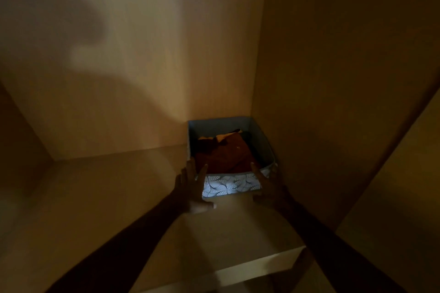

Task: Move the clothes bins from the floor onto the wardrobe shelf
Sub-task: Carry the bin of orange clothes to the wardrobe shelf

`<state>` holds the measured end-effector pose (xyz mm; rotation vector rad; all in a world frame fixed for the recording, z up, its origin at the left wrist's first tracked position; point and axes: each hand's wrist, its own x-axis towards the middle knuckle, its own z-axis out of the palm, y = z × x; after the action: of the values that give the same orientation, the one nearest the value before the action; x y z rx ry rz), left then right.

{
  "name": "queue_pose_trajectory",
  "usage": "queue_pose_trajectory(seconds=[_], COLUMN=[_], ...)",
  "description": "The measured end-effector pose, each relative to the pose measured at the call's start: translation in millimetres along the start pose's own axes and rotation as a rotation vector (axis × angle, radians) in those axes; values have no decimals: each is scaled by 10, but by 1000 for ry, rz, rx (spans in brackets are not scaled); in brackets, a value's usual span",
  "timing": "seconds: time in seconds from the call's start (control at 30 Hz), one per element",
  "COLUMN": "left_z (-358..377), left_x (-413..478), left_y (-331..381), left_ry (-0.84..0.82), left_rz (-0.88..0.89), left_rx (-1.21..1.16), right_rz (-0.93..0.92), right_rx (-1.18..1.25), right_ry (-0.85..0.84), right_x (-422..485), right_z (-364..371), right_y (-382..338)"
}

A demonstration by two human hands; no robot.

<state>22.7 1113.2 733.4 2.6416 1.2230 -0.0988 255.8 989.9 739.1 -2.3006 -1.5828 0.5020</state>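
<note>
The left hand (194, 185) lies with spread fingers flat against the front left corner of the rectangular fabric clothes bin (229, 187) with a white-and-grey leaf print, and the right hand (266, 185) presses its front right corner; both hands are spread open against the bin rather than curled round it. The bin sits on the pale wooden wardrobe shelf (114, 197), pushed into the back right corner, its right side close against the wardrobe's side panel (333, 102) and its rear wall near the back panel (142, 66). Its inner walls are plain grey-blue. Folded rust-brown clothes (225, 153) fill it, with a yellowish piece behind. The shelf is smooth and flat, bare to the bin's left, with a straight front edge below the forearms.
</note>
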Motion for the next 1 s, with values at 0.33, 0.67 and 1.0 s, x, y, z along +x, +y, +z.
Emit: queue_pose_trajectory(seconds=[0.33,0.67,1.0], left_z=[-42,135,712], left_x=[30,-253,-1597], left_y=[85,127,222], left_ry=[-17,234,654], left_rz=[-70,-48,-507], left_rx=[-105,-500,-1223], right_rz=[-19,-84,-239], right_rx=[2,134,746], right_ry=[-14,194,-94], right_x=[260,48,-641], right_z=[10,244,858], right_y=[82,144,-681])
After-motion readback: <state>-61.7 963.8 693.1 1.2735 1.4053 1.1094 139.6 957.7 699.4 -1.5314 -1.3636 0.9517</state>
